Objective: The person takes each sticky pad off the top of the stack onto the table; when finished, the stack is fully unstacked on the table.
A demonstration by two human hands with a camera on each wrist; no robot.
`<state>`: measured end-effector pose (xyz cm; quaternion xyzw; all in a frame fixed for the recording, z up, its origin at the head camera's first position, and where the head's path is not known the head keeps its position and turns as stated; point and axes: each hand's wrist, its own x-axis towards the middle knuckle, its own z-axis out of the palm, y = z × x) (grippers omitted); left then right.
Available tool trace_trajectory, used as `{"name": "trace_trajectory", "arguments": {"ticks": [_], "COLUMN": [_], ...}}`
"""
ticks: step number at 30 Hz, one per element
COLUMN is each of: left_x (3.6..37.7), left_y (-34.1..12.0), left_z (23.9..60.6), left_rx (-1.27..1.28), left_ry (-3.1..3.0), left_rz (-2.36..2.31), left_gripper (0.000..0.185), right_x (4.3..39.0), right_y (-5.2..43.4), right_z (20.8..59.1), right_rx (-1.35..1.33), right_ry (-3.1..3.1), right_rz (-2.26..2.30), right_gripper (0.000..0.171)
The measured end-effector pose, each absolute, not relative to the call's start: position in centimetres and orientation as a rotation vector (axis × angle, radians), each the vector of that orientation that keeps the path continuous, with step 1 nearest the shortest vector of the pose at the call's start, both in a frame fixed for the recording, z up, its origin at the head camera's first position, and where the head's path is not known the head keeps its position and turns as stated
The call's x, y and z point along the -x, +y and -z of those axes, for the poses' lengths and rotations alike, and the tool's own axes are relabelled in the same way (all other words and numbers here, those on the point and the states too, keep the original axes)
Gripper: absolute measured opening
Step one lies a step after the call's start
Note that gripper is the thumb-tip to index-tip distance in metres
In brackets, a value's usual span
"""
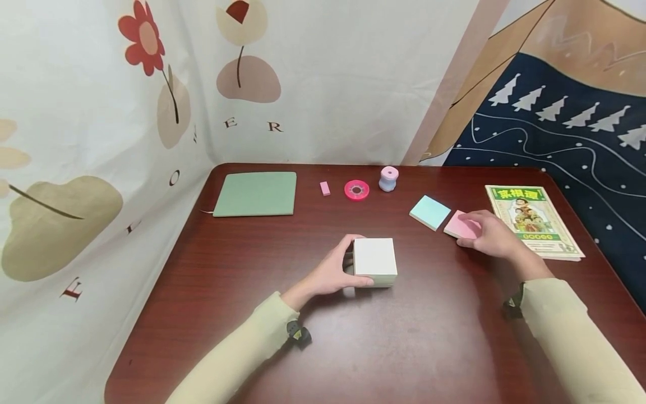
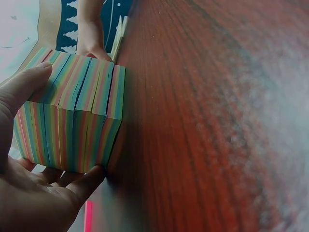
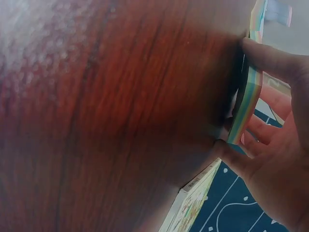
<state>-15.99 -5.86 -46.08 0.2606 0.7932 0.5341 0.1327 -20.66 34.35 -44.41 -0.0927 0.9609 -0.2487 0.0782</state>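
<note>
My left hand (image 1: 333,273) grips a tall block of stacked sticky-note pads (image 1: 375,257) near the middle of the table, thumb on the near side and fingers behind. White on top, the block shows rainbow-striped paper edges (image 2: 72,121) in the left wrist view. Farther right, my right hand (image 1: 490,233) pinches a thin pink-topped sticky-note pad (image 1: 458,225) between thumb and fingers, close over the table. Its striped edge (image 3: 250,94) shows in the right wrist view. A light-blue sticky-note pad (image 1: 429,212) lies just left of the pink one.
A green notebook (image 1: 255,194) lies at the back left of the brown table (image 1: 242,252). Along the back are a small pink block (image 1: 325,188), a pink ring-shaped roll (image 1: 356,190) and a pink-and-blue spool-shaped item (image 1: 388,178). An illustrated booklet (image 1: 530,216) lies right, beside my right hand.
</note>
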Motion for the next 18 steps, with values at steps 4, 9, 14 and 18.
{"name": "trace_trajectory", "arguments": {"ticks": [4,9,14,18], "left_x": [16.0,16.0,16.0,16.0], "left_y": [-5.9,-5.9,-5.8,-5.9], "left_z": [46.2,46.2,46.3,46.4], "left_rx": [-0.756,-0.767,-0.761,-0.759], "left_ry": [2.308,2.311,2.307,2.309], "left_rz": [-1.55,-1.554,-1.553,-1.548], "left_gripper": [0.08,0.08,0.08,0.079], "right_x": [20.7,20.5,20.2,19.7], "right_y": [34.3,34.1,32.9,30.6], "right_z": [44.5,44.0,42.6,40.6], "right_rx": [0.276,0.265,0.307,0.414], "right_ry": [2.87,2.848,2.86,2.891], "right_rz": [0.713,0.668,0.577,0.588], "right_gripper": [0.071,0.072,0.076,0.073]}}
